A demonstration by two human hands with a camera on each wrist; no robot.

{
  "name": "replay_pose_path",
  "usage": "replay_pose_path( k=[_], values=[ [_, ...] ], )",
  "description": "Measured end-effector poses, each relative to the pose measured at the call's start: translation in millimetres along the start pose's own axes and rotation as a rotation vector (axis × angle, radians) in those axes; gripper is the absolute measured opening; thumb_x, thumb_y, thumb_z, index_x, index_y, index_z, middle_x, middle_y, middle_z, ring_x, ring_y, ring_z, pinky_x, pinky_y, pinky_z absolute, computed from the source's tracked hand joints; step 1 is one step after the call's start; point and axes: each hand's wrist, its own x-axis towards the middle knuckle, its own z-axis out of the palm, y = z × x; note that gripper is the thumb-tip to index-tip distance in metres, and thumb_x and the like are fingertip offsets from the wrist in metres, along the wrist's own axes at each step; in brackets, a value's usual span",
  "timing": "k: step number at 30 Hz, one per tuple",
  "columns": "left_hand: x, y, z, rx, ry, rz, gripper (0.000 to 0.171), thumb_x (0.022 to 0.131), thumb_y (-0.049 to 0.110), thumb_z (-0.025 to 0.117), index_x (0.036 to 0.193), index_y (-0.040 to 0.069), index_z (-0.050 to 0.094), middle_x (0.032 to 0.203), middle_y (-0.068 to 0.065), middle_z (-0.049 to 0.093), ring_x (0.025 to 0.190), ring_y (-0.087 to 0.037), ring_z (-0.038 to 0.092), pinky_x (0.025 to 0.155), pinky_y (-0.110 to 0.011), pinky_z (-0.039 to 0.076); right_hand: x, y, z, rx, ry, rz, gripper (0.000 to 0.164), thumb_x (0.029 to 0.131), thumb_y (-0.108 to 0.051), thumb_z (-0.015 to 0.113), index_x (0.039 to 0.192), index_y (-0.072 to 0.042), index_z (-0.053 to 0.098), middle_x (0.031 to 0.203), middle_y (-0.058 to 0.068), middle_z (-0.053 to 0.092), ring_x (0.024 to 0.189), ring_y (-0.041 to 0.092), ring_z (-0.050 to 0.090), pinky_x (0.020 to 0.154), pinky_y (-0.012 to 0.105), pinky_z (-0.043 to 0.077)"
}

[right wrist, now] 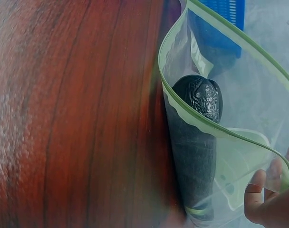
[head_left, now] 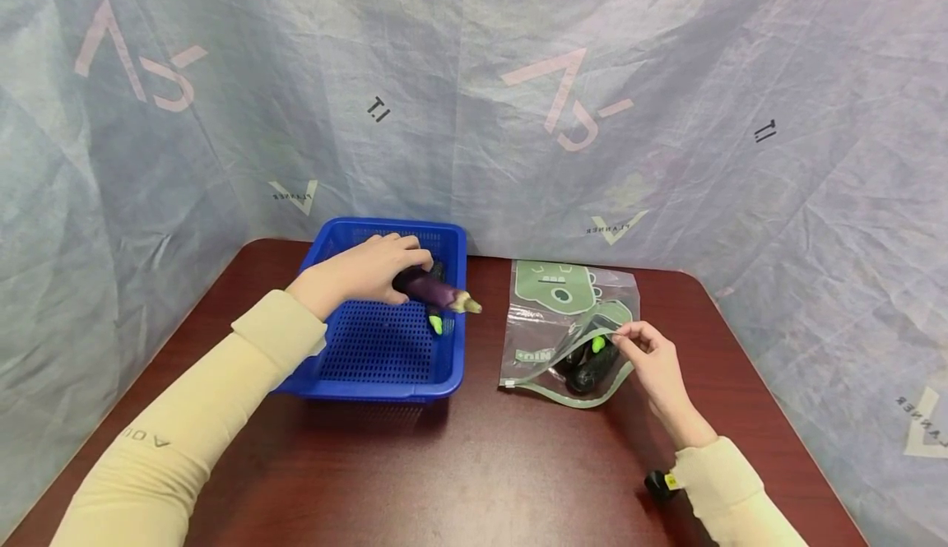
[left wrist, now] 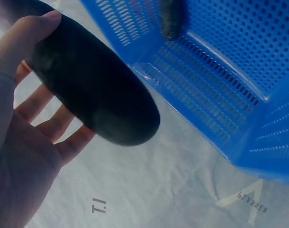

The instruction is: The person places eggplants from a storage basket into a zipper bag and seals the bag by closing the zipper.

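The left hand (head_left: 381, 269) is gripping the eggplant (head_left: 432, 289) over the basket (head_left: 453, 370), stem end (head_left: 467, 303) pointing right toward the bag (head_left: 550, 287); the right hand (head_left: 657, 366) is pinching its rim (head_left: 581, 404).

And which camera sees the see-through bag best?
The head view: the whole bag fits in the picture, green print included, with the right hand pinching its edge. The right wrist view shows its open rim closer but cuts some off. The left wrist view shows none of it.

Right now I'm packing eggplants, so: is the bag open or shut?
Open: the bag gapes, its green edges apart, one pinched by the right hand.
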Motion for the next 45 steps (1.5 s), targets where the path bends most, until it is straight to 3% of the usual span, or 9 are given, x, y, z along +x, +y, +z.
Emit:
replay_pose_path(
  k=[8, 22, 45],
  values=[
    [1.5, 14.7, -5.3, -0.025, 0.053, 0.014, 0.049, 0.073, 0.030, 0.080, 0.116, 0.022, 0.058, 0.111, -0.002, 0.055, 0.096, -0.026, 0.052, 0.079, -0.045, 0.045, 0.3, 0.2, -0.9, 0.001, 0.003, 0.003, 0.019, 0.089, -0.007, 0.062, 0.100, 0.008, 0.058, 0.084, -0.001, 0.065, 0.074, 0.008, 0.057, 0.065, 0.019, 0.046],
    [6.7, 44.7, -10.2, 0.000, 0.109, -0.039, 0.045, 0.074, 0.033, 0.079, 0.112, 0.022, 0.057, 0.108, 0.000, 0.056, 0.094, -0.025, 0.051, 0.076, -0.044, 0.044, 0.6, 0.7, -1.6, 0.014, 0.008, 0.016, 0.021, 0.089, -0.008, 0.062, 0.101, 0.008, 0.057, 0.085, 0.000, 0.066, 0.074, 0.008, 0.058, 0.065, 0.016, 0.046],
    [14.7, 98.4, 7.8, 0.016, 0.262, -0.140, 0.048, 0.073, 0.033, 0.077, 0.114, 0.024, 0.054, 0.102, 0.000, 0.053, 0.090, -0.024, 0.048, 0.071, -0.040, 0.038, 0.9, -2.7, 3.0, 0.054, 0.046, 0.034, 0.019, 0.088, -0.007, 0.063, 0.097, 0.008, 0.057, 0.079, -0.003, 0.063, 0.072, 0.007, 0.056, 0.065, 0.016, 0.047]
  ],
)
